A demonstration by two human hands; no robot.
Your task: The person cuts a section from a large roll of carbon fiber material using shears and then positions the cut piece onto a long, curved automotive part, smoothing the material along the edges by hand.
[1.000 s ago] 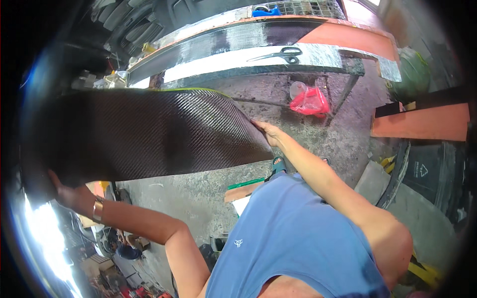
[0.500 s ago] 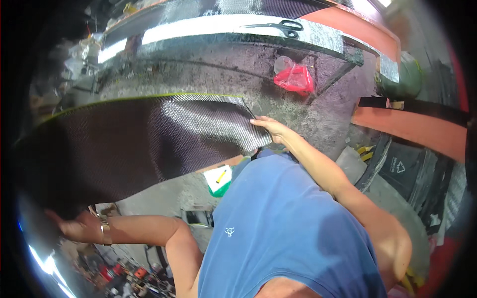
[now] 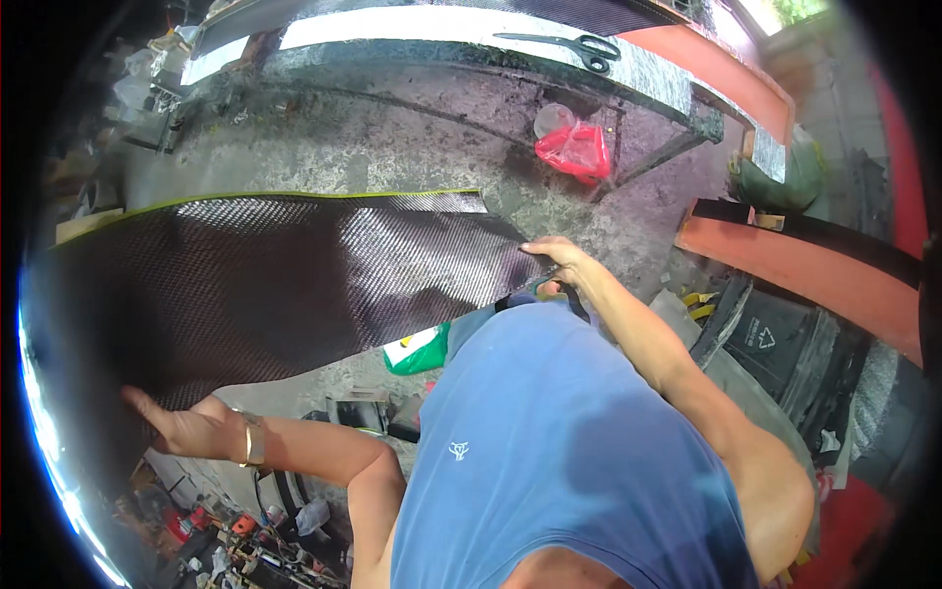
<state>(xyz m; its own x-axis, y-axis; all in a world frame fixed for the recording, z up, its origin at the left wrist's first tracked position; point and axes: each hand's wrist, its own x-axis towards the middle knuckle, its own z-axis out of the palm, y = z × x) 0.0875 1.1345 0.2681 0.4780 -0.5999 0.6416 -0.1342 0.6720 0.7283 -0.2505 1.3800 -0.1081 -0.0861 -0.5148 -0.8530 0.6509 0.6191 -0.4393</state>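
L hand (image 3: 191, 427) & R hand (image 3: 555, 257) each grip an end of the dark woven sheet (image 3: 275, 285), slung btwn them & rippled nr R hand, so uneven pull could prob. crease or fray it.

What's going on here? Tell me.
A person in a blue top holds up a dark woven sheet with both hands. The left hand grips its lower edge toward the left; the right hand holds its right end. Beyond it, black scissors lie on a bench.
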